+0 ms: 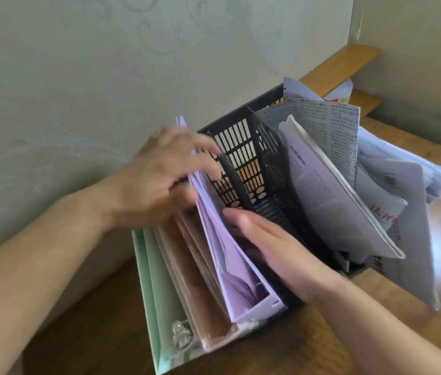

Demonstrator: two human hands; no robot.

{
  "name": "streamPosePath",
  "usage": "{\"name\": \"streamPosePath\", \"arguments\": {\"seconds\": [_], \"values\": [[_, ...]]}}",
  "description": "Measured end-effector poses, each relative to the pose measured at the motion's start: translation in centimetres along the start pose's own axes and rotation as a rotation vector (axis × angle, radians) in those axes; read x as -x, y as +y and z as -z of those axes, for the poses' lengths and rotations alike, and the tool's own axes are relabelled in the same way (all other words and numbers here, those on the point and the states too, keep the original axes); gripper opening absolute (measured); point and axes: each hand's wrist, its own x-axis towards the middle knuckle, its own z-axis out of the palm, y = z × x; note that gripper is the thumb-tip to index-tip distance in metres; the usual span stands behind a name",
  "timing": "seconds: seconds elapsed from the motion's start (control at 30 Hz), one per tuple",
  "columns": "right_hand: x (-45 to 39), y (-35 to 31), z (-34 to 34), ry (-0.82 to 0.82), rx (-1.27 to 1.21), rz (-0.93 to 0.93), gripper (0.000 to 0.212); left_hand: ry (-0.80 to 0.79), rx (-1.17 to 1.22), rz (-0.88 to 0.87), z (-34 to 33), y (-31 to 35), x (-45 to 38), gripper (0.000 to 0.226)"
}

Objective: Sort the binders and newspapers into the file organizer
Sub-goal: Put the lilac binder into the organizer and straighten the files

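Observation:
A black slotted file organizer (243,152) stands on a wooden table against the wall. Its left compartment holds a green binder (147,290), a brown binder (197,288) and a lilac binder (230,255), all upright and leaning. My left hand (165,174) grips the top edge of the lilac binder's cover. My right hand (273,247) lies flat against the lilac binder's right face, fingers straight, inside the organizer. The middle compartment shows bare mesh. Newspapers (333,174) fill the right compartment and spill over its side.
The wooden table (308,345) runs under the organizer. A pale patterned wall (78,77) is close behind on the left. A wooden ledge (341,66) sits at the back right, with a white bag or packet (341,93) behind the newspapers.

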Motion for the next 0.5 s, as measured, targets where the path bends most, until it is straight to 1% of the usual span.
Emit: {"name": "streamPosePath", "arguments": {"seconds": [0.03, 0.1, 0.13, 0.2, 0.27, 0.37, 0.43, 0.5], "values": [[3.1, -1.2, -0.1, -0.039, -0.009, 0.102, 0.044, 0.042, 0.02, 0.077, 0.0, -0.5, -0.3, 0.088], [7.9, -1.4, 0.0, -0.047, 0.124, 0.301, 0.058, 0.083, 0.059, 0.226, -0.2, -1.4, -1.5, 0.088], [9.3, -0.9, 0.0, -0.024, 0.265, 0.368, 0.061, 0.083, 0.081, 0.28, -0.3, -1.8, -2.2, 0.087], [10.0, -0.5, 0.1, 0.035, 0.551, 0.484, 0.064, 0.067, 0.148, 0.355, -0.4, -2.7, -3.4, 0.076], [9.4, -2.0, 0.8, 0.059, 0.738, 0.58, 0.06, 0.056, 0.205, 0.412, -0.5, -3.4, -4.1, 0.064], [8.6, -5.6, 1.8, -0.029, 0.917, 0.608, 0.05, 0.053, 0.254, 0.446, -0.6, -3.5, -4.6, 0.059], [8.2, -7.2, 2.2, -0.136, 1.02, 0.605, 0.049, 0.042, 0.259, 0.451, -0.8, -3.4, -4.8, 0.058], [8.1, -7.8, 2.1, -0.219, 1.046, 0.6, 0.05, 0.04, 0.269, 0.458, -0.9, -3.5, -5.1, 0.054]]}}
